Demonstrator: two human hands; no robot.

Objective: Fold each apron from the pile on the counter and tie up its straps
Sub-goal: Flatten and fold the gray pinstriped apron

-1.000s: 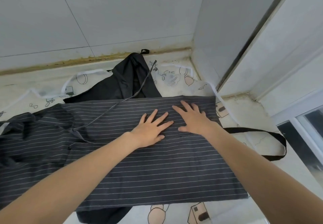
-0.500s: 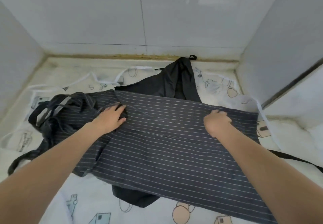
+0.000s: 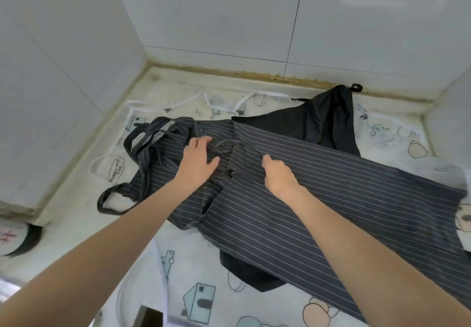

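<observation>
Striped apron (image 3: 318, 194): it is lying spread across the middle of the counter (image 3: 76, 224), running from the far-left part toward the near-right edge, with a fold line near its left third.
Bib end (image 3: 163, 148): it is bunching up toward the counter's far-left corner, its dark straps (image 3: 112, 199) looping out over the printed cloth toward the left edge.
Left hand (image 3: 197, 163): it is resting palm down on the bunched bib part, fingers fairly straight and spread, thumb out to the right; it is pressing rather than gripping.
Right hand (image 3: 277, 176): it is lying on the striped fabric just right of the fold, fingers curled under; whether they are pinching the cloth I cannot tell.
Black apron (image 3: 321, 125): it is lying under the striped one, sticking out toward the back wall and again at the near edge of the striped fabric.
Printed apron (image 3: 198, 298): pale, with cartoon drawings, it is lying flat beneath both, its white straps (image 3: 204, 99) trailing along the back edge.
Walls (image 3: 229, 20): white tiles are closing in the counter's far-left corner.
</observation>
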